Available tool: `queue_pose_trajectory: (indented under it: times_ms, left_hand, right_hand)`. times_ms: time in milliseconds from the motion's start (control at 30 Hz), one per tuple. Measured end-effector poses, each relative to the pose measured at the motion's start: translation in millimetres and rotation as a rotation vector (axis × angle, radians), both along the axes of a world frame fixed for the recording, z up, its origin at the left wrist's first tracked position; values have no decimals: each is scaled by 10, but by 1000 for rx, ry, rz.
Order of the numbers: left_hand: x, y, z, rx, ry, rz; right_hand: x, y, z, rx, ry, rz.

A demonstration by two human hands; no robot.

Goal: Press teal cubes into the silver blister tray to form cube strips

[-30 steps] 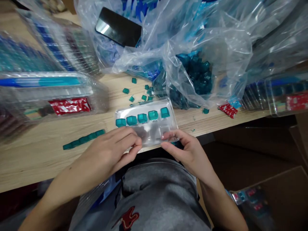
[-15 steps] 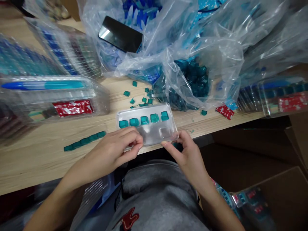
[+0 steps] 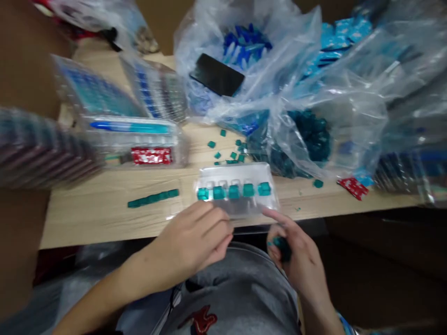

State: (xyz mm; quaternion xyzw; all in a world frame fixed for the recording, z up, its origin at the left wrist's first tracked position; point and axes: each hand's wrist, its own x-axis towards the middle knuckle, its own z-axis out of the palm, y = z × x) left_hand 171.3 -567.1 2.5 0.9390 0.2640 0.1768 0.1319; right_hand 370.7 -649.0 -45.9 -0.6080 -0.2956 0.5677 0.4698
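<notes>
Turned end for end since a moment earlier, a clear plastic blister tray (image 3: 237, 174) now shows its row of five translucent teal keycaps (image 3: 233, 191) along the near edge, above the table's front edge. The right hand (image 3: 296, 260) has come off the tray and pinches a loose keycap (image 3: 282, 248) just below it, index finger stretched toward the tray's near edge. The left hand (image 3: 193, 242) lies against that edge; whether it grips the tray cannot be told. Left of the tray, a strip of joined teal keycaps (image 3: 152, 197) lies on the wooden table (image 3: 104, 223). Beyond the tray, scattered keycaps (image 3: 226, 149) sit beside a clear plastic bag of teal keycaps (image 3: 310, 135).
</notes>
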Motion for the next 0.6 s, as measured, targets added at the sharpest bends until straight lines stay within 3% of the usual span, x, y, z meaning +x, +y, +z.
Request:
queue_pose_trajectory:
  times_ms: [167, 267, 367, 467, 600]
  left_hand:
    - [112, -169, -243, 333, -74, 159]
    - [-5, -274, -265, 455, -161, 263]
    - [-364, -432, -261, 512, -192, 361]
    - [-852, -550, -390, 532, 11, 506]
    - [-1316, -530, -752, 504, 115, 624]
  right_hand:
    - [88, 14, -19, -174, 205, 40]
    - [66, 20, 25, -209, 259, 215]
    - [26, 49, 106, -184, 306, 349]
    - [-6, 150, 147, -162, 357, 247]
    - [-37, 349, 114, -115, 449, 66]
